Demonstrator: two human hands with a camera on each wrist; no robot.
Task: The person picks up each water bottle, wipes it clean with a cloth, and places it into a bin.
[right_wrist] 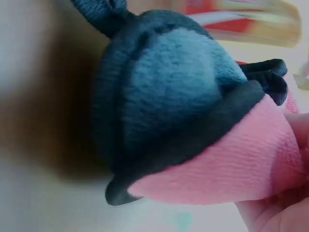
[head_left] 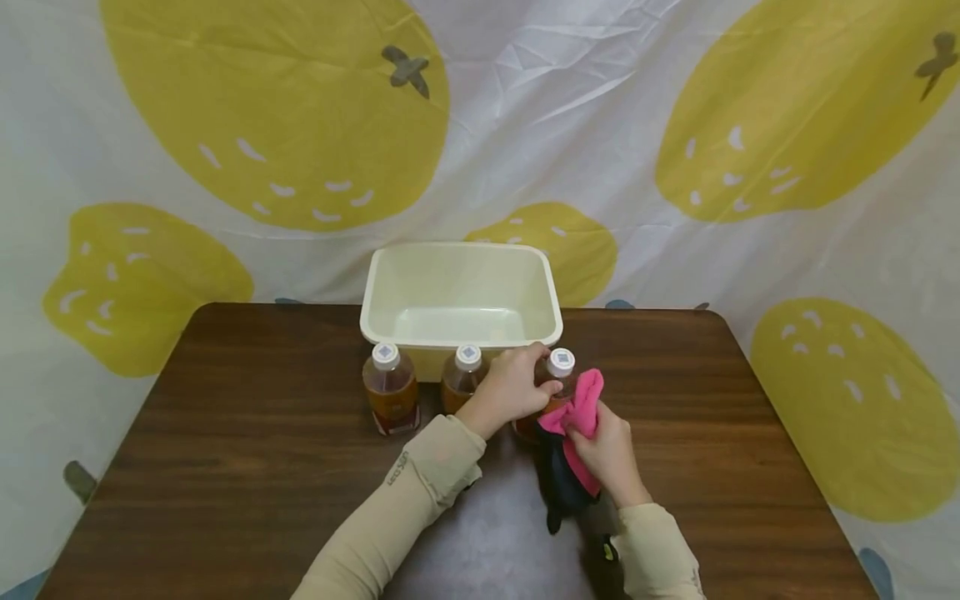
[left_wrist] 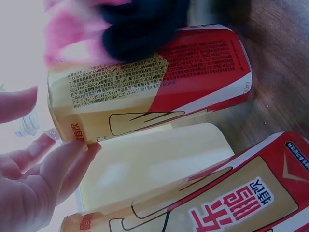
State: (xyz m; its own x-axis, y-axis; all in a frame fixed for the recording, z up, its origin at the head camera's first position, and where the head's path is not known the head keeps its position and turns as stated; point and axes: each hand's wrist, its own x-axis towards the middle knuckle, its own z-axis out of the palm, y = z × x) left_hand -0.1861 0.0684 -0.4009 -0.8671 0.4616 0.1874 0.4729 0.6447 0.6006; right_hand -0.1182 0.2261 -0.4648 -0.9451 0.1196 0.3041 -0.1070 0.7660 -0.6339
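My left hand (head_left: 516,385) holds the right-hand bottle (head_left: 561,379) near its shoulder, thumb and fingers on either side; the bottle stands upright with a white cap. Its red and tan label (left_wrist: 193,72) shows in the left wrist view. Bunched in my right hand (head_left: 611,450) is a pink and dark grey cloth (head_left: 585,408) with black edging. The cloth overlaps the bottle's front in the head view. Its grey side (right_wrist: 169,87) bulges out below the pink in the right wrist view, where only part of the hand shows.
Two similar capped bottles, a middle one (head_left: 459,383) and a left one (head_left: 392,392), stand in front of a cream plastic basin (head_left: 555,321). All are on a dark wooden table (head_left: 247,433). A lemon-print curtain (head_left: 540,125) hangs behind it.
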